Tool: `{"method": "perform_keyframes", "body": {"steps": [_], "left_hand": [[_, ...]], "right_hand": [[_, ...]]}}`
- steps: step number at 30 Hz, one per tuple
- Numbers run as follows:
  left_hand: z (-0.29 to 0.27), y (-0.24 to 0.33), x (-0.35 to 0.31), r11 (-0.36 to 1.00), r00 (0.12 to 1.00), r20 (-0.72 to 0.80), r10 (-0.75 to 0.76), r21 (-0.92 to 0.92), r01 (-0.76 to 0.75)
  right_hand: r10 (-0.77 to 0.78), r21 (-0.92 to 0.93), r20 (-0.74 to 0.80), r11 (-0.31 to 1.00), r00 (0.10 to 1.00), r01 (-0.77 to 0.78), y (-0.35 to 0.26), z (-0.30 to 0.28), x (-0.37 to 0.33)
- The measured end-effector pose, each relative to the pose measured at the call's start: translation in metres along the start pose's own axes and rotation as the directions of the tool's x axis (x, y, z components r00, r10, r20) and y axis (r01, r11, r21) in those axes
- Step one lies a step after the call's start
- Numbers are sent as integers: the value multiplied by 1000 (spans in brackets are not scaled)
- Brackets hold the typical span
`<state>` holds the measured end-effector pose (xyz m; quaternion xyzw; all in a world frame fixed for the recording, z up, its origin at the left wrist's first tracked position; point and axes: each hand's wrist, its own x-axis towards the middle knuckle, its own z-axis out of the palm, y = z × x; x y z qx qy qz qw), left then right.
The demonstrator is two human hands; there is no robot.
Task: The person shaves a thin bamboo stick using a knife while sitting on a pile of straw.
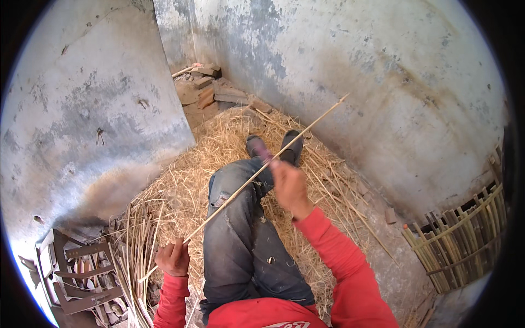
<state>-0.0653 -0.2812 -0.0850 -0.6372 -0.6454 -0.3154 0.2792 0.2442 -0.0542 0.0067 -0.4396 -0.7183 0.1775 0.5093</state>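
Observation:
A long, thin pale bamboo strip (235, 195) slants across my lap, from low on the left up to its pointed far end at the upper right. My left hand (174, 257) is closed around its near end, beside my left thigh. Over my knees, my right hand (291, 186) is closed and touches the strip past its middle. A purplish blurred thing (262, 151) juts from the thumb side of my right hand, crossing the strip; motion smears it too much to name. My dark worn trousers (235, 235) lie under the strip.
Straw-like shavings (186, 175) cover the floor around my legs. Loose strips (143, 246) lie at the left beside a dark metal frame (82, 273). A bamboo basket-like piece (462, 240) stands at the right. Bricks (229, 94) lie in the far corner between plastered walls (372, 82).

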Motion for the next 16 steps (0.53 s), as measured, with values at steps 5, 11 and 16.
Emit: {"method": "perform_keyframes", "body": {"steps": [5, 11, 16], "left_hand": [[-3, -13, -7, 1000, 997, -69, 20, -19, -21], [5, -2, 7, 998, 995, -88, 43, -47, -48], [18, 31, 25, 998, 997, -43, -56, -34, 55]], "right_hand": [[-25, 45, -12, 999, 1000, 25, 0, -5, 7], [83, -257, -351, 949, 933, -181, 67, -52, 73], [-49, -43, -96, 998, 994, 45, 26, 10, 20]]}}
